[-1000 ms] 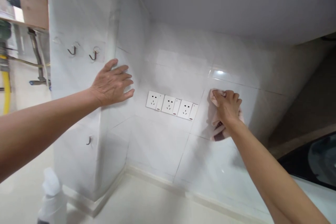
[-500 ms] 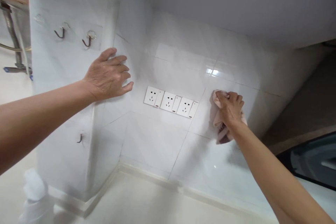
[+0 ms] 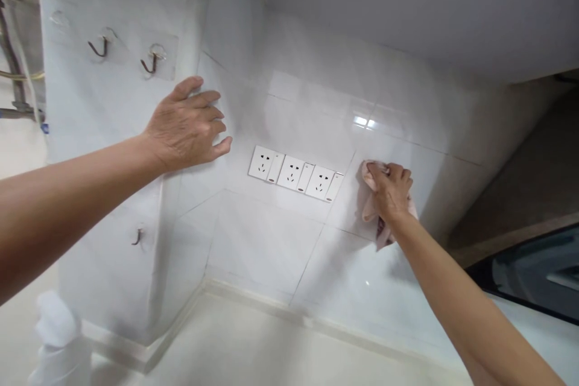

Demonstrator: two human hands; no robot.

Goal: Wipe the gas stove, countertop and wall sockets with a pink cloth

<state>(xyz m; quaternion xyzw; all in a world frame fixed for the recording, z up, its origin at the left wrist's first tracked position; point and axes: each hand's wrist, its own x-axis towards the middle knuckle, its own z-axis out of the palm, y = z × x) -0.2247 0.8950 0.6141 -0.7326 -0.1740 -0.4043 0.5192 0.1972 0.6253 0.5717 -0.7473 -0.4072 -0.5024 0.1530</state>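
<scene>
My right hand [image 3: 392, 192] grips a crumpled pink cloth [image 3: 370, 208] and presses it against the tiled wall [image 3: 266, 235], to the right of a row of three white sockets [image 3: 292, 173]. Part of the cloth is hidden under the hand and wrist. On the left, my left hand [image 3: 187, 123] rests on the side of a tiled pillar [image 3: 108, 193], by its corner. Its fingers are spread and it holds nothing.
Metal hooks [image 3: 150, 63] stick to the pillar's face, with a smaller hook [image 3: 138, 236] lower down. A white roll-like object [image 3: 58, 338] stands at the bottom left. A dark glass-topped appliance [image 3: 534, 271] lies at the right. Pipes [image 3: 13, 66] show at the far left.
My right hand and the cloth have shifted slightly left and down along the wall. My left hand stays at the pillar corner. The view has moved a little.
</scene>
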